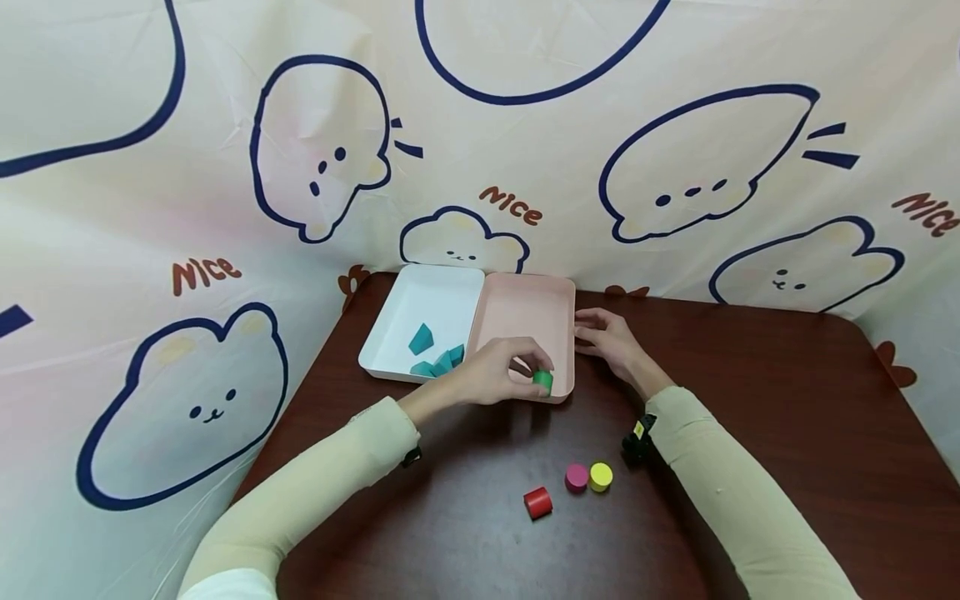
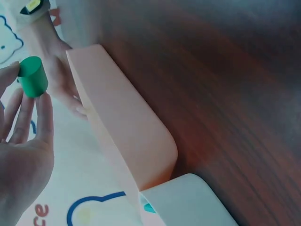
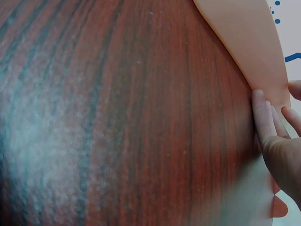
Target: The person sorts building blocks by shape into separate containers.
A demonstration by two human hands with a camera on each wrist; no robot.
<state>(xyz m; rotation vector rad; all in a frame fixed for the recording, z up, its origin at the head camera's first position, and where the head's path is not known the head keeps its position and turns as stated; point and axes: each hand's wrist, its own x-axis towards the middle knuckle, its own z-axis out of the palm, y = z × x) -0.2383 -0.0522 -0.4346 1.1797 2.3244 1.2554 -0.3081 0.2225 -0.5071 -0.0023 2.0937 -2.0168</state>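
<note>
My left hand [image 1: 501, 372] pinches a small green cylinder [image 2: 33, 76] between thumb and fingertips, over the near right part of the pink tray [image 1: 525, 300]. My right hand [image 1: 611, 343] rests against that tray's right side; in the right wrist view its fingers [image 3: 263, 113] lie along the outer wall. Left of the pink tray, side by side with it, is a white tray [image 1: 431, 283] holding several teal angular blocks [image 1: 422, 338]. In the head view, no block shows in the visible part of the pink tray.
Nearer on the dark wooden table [image 1: 420, 533] lie a red cylinder [image 1: 537, 502] on its side, a magenta cylinder [image 1: 577, 477] and a yellow cylinder [image 1: 601, 477] close beside it. A printed white curtain [image 1: 555, 150] hangs behind the trays and along the table's sides.
</note>
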